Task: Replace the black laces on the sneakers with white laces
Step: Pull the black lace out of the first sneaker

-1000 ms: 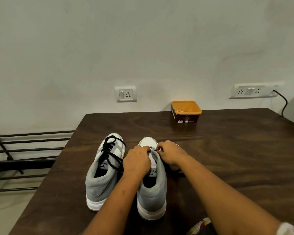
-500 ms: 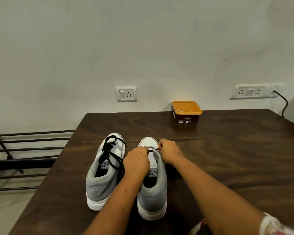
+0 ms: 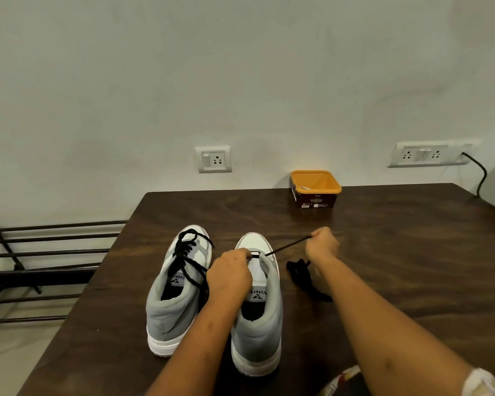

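Two grey-and-white sneakers stand side by side on the dark wooden table [image 3: 397, 252], toes pointing away from me. The left sneaker [image 3: 180, 284] is still threaded with a black lace [image 3: 187, 252]. On the right sneaker [image 3: 259, 310] a black lace [image 3: 287, 247] runs only through the front eyelets. My left hand [image 3: 230, 274] lies on that shoe's tongue area, its curled fingers pinching the lace at the eyelet. My right hand [image 3: 322, 242] grips the lace's other end, pulled taut to the right of the toe. The slack lace lies bunched on the table [image 3: 300, 274].
An orange tub [image 3: 315, 187] stands at the table's back edge by the wall. A black metal rack [image 3: 40, 267] sits left of the table. Wall sockets [image 3: 213, 159] and a power strip [image 3: 426, 154] with a black cable are behind.
My right hand has moved right and away from the shoe, drawing the black lace out through the eyelets. A pile of loose lace now shows on the table. My left hand stayed put.
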{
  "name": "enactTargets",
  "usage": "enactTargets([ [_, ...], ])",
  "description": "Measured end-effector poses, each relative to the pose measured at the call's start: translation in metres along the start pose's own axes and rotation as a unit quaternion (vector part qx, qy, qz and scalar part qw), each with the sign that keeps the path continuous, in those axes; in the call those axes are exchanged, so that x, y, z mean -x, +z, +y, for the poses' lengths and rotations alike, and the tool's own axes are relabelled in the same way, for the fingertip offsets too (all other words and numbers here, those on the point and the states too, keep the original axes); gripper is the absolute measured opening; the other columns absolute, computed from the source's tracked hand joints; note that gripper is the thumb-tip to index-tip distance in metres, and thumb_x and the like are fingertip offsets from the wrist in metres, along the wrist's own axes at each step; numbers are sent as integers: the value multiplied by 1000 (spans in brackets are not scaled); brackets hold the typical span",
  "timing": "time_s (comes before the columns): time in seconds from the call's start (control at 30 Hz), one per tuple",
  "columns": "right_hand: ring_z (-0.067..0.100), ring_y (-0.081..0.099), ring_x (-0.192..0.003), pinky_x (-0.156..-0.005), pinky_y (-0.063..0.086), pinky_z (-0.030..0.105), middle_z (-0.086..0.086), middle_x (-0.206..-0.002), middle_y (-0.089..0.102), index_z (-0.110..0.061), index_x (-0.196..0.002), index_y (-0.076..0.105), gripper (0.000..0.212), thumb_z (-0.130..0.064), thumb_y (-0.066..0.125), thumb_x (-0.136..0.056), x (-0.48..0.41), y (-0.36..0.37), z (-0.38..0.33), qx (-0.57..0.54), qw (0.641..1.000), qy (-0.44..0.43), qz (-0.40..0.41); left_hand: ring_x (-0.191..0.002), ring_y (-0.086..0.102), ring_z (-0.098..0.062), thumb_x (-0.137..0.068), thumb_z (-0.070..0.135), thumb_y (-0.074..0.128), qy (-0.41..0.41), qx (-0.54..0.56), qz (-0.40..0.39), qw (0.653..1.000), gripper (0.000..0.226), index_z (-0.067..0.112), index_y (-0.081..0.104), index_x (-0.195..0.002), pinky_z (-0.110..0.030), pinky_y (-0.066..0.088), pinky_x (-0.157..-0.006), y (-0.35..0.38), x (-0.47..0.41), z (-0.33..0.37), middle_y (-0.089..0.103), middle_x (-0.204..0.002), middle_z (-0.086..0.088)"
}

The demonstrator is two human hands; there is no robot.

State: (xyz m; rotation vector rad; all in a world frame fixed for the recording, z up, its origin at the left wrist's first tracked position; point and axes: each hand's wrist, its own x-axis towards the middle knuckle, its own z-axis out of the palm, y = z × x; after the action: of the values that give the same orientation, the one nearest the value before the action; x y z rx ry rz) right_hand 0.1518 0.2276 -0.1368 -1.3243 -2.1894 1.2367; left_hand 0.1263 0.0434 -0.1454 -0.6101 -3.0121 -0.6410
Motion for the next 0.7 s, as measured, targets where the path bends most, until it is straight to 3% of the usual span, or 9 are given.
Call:
enactTargets([
  [0.07,30,49,-119,-96,40,39,10,-131,52,-18,-118,54,32,-1,43,-93,10,2,-2,96,988,-99,-65,-110,57,-22,-94,17,46,2,-1,3,1000,36,35,56,-123,-32,44,-75,0,0,0,62,-120,1],
  [0.13,26,37,-132,-104,30,45,1,-142,43,-30,-132,48,49,-4,45,-91,21,6,-5,190,954,-182,-143,-110,57,-22,-93,17,46,6,1,3,1000,36,34,56,-124,-33,44,-76,0,0,0,62,-120,1],
  [0.2,22,30,-138,-108,23,49,-5,-147,38,-35,-137,45,50,-13,51,-92,27,11,-8,266,915,-245,-176,-109,57,-23,-94,17,45,8,3,7,1000,35,34,56,-123,-33,44,-75,0,1,0,62,-119,1],
  [0.33,19,40,-128,-105,22,48,-8,-129,56,-36,-119,63,27,-29,53,-95,31,18,-9,338,871,-324,-147,-108,57,-23,-95,19,45,9,0,11,1000,34,33,56,-124,-33,45,-77,-1,3,1,62,-118,-1],
  [0.43,18,52,-113,-101,25,42,-6,-112,66,-34,-109,67,23,-31,48,-96,35,19,-8,385,839,-372,-94,-109,57,-23,-95,18,44,9,0,13,1000,35,32,56,-125,-34,46,-78,-1,3,1,62,-118,-1],
  [0.53,17,57,-109,-100,25,40,-7,-109,68,-36,-110,65,25,-33,44,-98,37,15,-9,356,864,-350,-57,-109,57,-22,-92,12,43,-2,7,5,1000,40,34,55,-124,-34,46,-77,-2,3,-1,62,-119,0],
  [0.7,22,58,-109,-95,32,37,1,-112,67,-32,-112,65,22,-27,49,-98,28,-4,-11,204,971,-119,43,-111,57,-23,-91,10,42,-18,23,-4,1000,44,36,54,-125,-35,47,-80,-5,2,-3,61,-121,0],
])
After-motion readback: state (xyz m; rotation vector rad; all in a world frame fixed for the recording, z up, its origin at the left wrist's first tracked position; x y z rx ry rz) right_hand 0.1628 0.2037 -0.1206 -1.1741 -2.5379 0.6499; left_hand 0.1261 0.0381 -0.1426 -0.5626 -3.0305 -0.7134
